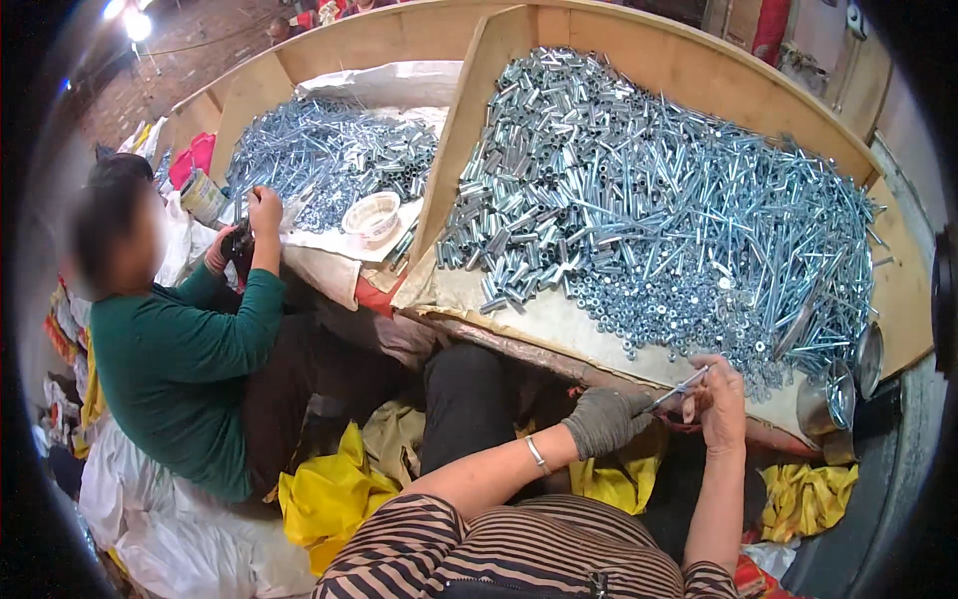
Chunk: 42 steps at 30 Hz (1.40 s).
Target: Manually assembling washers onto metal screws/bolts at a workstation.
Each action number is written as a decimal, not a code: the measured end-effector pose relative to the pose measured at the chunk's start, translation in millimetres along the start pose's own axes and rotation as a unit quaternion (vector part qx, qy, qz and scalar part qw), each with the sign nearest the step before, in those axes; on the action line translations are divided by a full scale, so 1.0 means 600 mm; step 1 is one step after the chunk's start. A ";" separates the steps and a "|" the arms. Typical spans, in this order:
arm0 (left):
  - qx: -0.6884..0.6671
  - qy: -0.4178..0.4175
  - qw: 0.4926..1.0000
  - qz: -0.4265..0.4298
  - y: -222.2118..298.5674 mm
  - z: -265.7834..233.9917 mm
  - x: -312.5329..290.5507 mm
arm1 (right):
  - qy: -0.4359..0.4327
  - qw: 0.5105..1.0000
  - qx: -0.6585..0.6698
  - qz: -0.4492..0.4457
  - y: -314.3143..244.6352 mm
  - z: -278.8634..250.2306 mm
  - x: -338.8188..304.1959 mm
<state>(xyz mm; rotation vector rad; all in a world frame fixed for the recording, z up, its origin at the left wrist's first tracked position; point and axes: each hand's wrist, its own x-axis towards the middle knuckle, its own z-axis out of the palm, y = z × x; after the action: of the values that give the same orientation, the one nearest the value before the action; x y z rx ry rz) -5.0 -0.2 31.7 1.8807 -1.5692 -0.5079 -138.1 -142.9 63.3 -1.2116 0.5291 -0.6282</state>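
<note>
A slim, straight, silver-coloured metal rod (pixel 677 389) is held up just off the front edge of the pale, wooden-walled worktop (pixel 534 317), toward its right front corner. Its long axis slants: the lower end points to the person's left and back toward the body, the upper end to the right and away, toward the worktop. The left hand (pixel 607 419), in a grey knitted glove, pinches the rod near its lower end, so that most of the length sticks out beyond the gloved fingertips. The bare right hand (pixel 717 399) is at the other end, its fingers curled about the rod's upper part; whether they press together on it cannot be told. The rod thus lies to the right of the left hand and bridges the gap between the two.

Just beyond the hands, near the front edge, spreads a scatter of small silver nuts and washers (pixel 649 314). Behind it, a deep heap of shiny metal bolts and short tubes (pixel 639 180) reaches toward the worktop's back wall. At the right front corner, to the right of the right hand, stands a round, shiny metal bowl (pixel 816 407).
</note>
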 end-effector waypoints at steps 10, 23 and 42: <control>-0.204 0.026 0.977 -0.047 -0.047 0.040 0.014 | 0.066 0.672 -0.710 -0.201 0.072 0.019 0.061; 0.000 -0.084 0.996 0.004 -0.013 0.017 -0.005 | -0.002 0.998 -0.066 -0.014 -0.004 -0.037 -0.028; -0.081 0.002 0.997 -0.014 0.064 0.055 0.000 | -0.052 0.987 -0.083 -0.125 0.083 -0.017 -0.054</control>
<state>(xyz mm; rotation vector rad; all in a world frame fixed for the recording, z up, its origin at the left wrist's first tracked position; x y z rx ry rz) -54.1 -10.9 33.7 1.7824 -1.4553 -0.6232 -160.5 -116.4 14.2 -1.4746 0.3493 -0.7391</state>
